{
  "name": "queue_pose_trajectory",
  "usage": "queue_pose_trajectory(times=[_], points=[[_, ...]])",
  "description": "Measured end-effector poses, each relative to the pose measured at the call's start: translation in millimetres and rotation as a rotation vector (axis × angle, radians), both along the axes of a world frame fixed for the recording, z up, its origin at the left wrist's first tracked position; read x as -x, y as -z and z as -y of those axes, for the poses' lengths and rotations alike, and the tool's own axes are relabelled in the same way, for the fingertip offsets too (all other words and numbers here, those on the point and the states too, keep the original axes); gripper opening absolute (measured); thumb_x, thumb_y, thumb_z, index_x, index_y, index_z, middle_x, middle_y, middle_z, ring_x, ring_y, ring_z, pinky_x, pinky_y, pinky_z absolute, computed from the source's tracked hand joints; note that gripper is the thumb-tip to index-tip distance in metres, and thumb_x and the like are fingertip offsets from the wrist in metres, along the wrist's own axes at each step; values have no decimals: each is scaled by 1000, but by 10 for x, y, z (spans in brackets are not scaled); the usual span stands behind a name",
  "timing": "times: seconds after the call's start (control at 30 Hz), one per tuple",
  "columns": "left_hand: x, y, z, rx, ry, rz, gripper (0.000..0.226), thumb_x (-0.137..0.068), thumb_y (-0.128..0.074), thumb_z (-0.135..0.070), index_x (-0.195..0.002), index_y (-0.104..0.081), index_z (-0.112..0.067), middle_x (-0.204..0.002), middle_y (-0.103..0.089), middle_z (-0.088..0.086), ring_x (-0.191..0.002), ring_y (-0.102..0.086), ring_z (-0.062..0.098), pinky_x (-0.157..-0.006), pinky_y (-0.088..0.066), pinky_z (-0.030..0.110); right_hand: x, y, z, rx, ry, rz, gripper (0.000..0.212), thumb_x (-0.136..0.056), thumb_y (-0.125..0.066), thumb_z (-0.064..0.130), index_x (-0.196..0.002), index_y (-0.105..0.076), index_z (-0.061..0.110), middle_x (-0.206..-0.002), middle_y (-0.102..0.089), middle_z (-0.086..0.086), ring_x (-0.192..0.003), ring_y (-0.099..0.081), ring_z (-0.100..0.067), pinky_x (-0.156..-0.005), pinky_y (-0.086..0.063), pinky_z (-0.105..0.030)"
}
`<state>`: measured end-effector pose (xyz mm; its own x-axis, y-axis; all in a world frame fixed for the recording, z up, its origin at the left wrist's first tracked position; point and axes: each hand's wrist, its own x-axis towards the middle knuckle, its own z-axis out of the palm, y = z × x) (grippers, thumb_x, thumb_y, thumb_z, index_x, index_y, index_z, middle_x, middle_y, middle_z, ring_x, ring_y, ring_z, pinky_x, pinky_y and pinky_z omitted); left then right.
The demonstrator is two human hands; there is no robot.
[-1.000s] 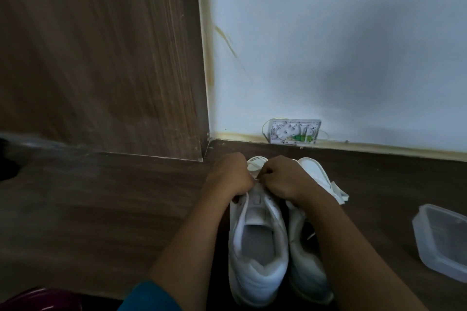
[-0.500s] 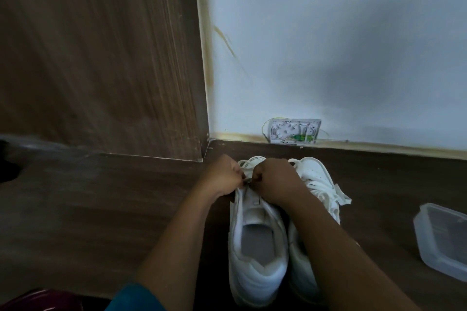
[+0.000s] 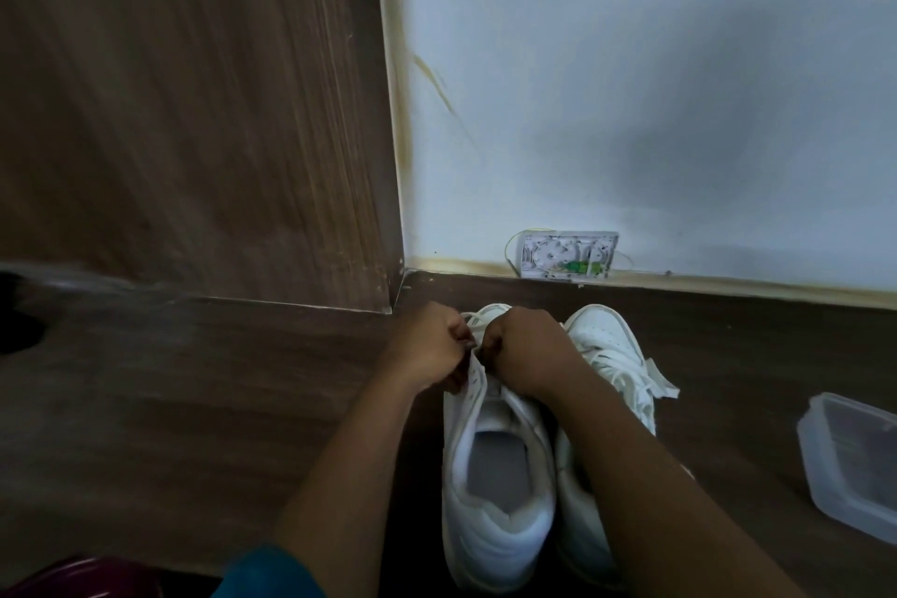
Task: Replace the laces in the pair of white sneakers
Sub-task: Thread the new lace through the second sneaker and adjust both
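White sneakers stand side by side on the dark floor, close to its far edge where it meets the pale wall. Their toes point at the wall, and they sit just past the corner of a wooden panel. Both hands are at the toe end of the left sneaker. The left hand is curled up tight, and so is the right hand. Their fingertips almost meet over a white lace, and each hand looks to be pinching a bit of it. I cannot see the fingertips well enough to say more. This shoe looks only just begun. The lace shows only near the toe, and the holes farther back by the tongue look bare. So most of its lacing is left to do, and then the tying. The right sneaker touches the left one and has white lace crossing its top, with a flat loose end sticking out to the side. I cannot tell if that lace is the old one or the new one, so I cannot say that shoe is done. A clear plastic tub sits by the right edge of the floor, well apart from the shoes. A small white box is fixed low on the wall.
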<state>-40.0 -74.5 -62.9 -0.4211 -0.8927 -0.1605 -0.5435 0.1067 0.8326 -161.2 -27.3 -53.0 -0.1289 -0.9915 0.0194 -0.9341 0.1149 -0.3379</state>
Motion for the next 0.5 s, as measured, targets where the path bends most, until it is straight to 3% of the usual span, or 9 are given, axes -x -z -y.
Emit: queue_pose_trajectory(times=[0.1,0.23,0.37,0.5], points=[[23,29,22,34,-15,19,32,-86,-50,7,-63,-58,-14,-57,-60,14,-48,-60,27,-52,-56,39,0,-15,-17,-26,0,-9,23,-85,-58,21,-101,-73,14,-107,-69,-7,-104,-61,-25,-88,-48,-29],[75,5,10,172,-19,68,31,-82,-48,4,-65,-60,-19,-67,-63,11,-56,-61,26,-50,-53,34,-14,19,-12,24,69,-61,21,-84,-56,20,-99,-70,12,-105,-67,-9,-103,-61,-28,-86,-47,-30],[106,66,56,151,-7,40,27,-83,-52,1,-66,-58,-18,-66,-61,9,-64,-58,26,-64,-54,43,14,46,-11,14,66,-66,16,-86,-55,20,-91,-66,9,-102,-65,-11,-101,-60,-29,-78,-45,-29],[74,135,112,73,-14,31,27,-84,-50,3,-70,-59,-18,-67,-58,6,-66,-55,25,-61,-46,36,-3,4,-43,27,17,38,16,-86,-53,17,-99,-58,10,-103,-63,-11,-101,-58,-29,-75,-38,-28]])
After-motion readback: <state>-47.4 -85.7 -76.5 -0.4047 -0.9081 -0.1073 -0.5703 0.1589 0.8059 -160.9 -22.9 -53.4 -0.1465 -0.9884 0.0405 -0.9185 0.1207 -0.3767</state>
